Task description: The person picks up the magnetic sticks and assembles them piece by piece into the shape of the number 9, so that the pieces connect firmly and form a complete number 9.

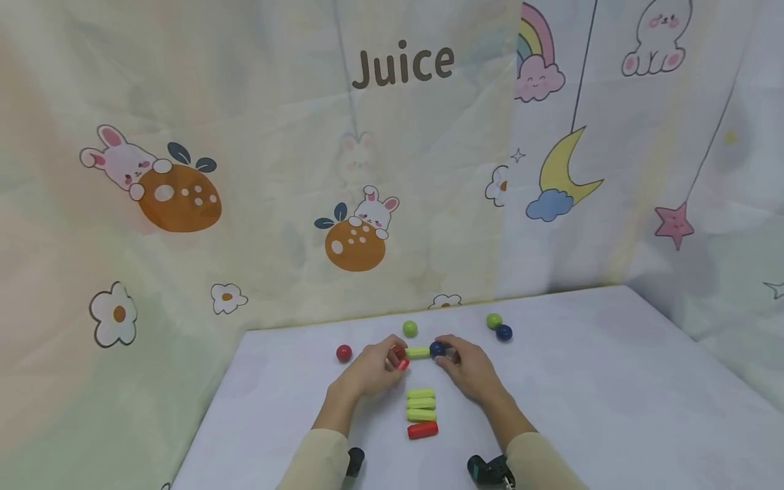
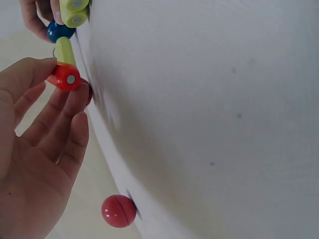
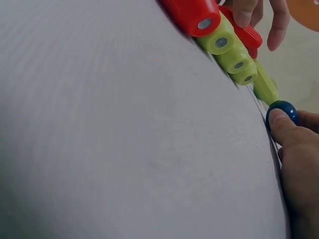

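My left hand [image 1: 375, 367] pinches a short red magnetic rod [image 2: 66, 78], its round metal end showing in the left wrist view. Just behind that rod, by my left fingers, is a red ball [image 2: 88, 92], partly hidden. A light green rod [image 1: 418, 352] bridges the space between this ball and a dark blue ball [image 1: 437, 349]. Thumb and fingers of my right hand [image 1: 474, 371] grip the blue ball, which touches the green rod's right end. Whether the red rod touches the red ball, I cannot tell.
Nearer me lie several light green rods [image 1: 420, 403] in a row with another red rod [image 1: 422, 430]. A loose red ball [image 1: 344, 353] sits left, a green ball [image 1: 410, 329] behind the hands. Farther right, a second green ball [image 1: 494, 320] neighbours a blue ball [image 1: 504, 333].
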Motion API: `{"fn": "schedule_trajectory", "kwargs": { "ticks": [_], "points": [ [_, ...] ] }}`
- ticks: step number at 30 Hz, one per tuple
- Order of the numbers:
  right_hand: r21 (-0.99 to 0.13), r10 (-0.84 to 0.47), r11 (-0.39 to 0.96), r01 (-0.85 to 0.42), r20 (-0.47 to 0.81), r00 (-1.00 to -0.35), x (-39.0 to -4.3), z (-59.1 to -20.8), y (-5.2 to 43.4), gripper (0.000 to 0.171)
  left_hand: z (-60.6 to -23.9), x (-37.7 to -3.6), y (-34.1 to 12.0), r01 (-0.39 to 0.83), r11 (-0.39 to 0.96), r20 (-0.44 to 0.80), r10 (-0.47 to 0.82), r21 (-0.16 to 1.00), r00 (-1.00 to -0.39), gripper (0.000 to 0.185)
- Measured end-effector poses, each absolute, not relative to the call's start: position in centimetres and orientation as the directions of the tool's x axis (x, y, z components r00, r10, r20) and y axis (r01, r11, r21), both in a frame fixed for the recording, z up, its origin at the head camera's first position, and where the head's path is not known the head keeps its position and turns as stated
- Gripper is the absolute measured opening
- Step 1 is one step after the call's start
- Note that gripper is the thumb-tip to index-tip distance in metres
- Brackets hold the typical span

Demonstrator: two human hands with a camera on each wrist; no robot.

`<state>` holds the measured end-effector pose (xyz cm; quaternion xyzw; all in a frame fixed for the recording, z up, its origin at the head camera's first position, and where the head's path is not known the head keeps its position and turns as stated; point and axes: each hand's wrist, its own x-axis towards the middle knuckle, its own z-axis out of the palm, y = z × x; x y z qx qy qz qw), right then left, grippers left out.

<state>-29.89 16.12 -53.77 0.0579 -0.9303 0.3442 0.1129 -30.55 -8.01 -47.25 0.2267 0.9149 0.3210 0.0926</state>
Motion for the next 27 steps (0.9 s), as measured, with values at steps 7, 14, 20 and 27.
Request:
{"fn": "schedule_trajectory", "kwargs": {
  "ticks": [7,14,20,27],
  "points": [
    [-0.621,-0.033,0.759,-0.197,0.266,-0.963,-29.9,-53.6,16.2,0.044,-47.6,-30.6,-8.2,0.293,0.718,-0.035,0.404,0.632,-0.914,0.038],
    [-0.631,-0.028,0.754,-0.185,0.25,-0.968,-29.8,-53.4,16.2,0.044,-47.8,-30.5,-8.3,0.211,0.74,-0.058,0.32,0.638,-0.945,0.05],
    [-0.632,-0.033,0.752,-0.185,0.243,-0.969,-29.6,-53.4,16.2,0.044,-48.1,-30.6,-8.2,0.196,0.746,-0.055,0.297,0.636,-0.953,0.054],
    [-0.63,-0.04,0.753,-0.19,0.246,-0.969,-29.6,-53.4,16.2,0.043,-48.4,-30.6,-8.0,0.187,0.734,-0.056,0.293,0.652,-0.955,0.051]
  ]
}}
